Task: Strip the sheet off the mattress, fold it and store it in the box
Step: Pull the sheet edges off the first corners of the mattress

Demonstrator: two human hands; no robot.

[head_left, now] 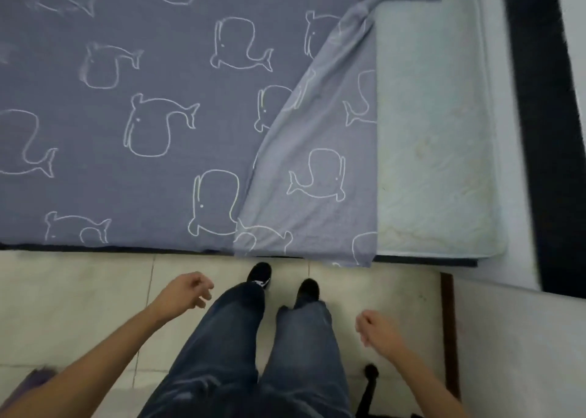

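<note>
A grey-blue sheet (126, 116) printed with white whale outlines covers most of the mattress. Its right part (320, 170) is folded back over itself, baring a pale strip of mattress (431, 151) along the right side. The folded flap hangs a little over the front edge. My left hand (187, 289) hovers over the floor in front of the bed, fingers loosely curled, holding nothing. My right hand (375, 330) hangs lower right, fingers loosely curled and empty too. Neither hand touches the sheet. No box is in view.
I stand on a pale tiled floor (79, 290), my legs and black shoes (260, 276) close to the bed's front edge. A dark band (532, 132) runs beyond the mattress on the right. A white surface with a brown edge (507, 338) stands at lower right.
</note>
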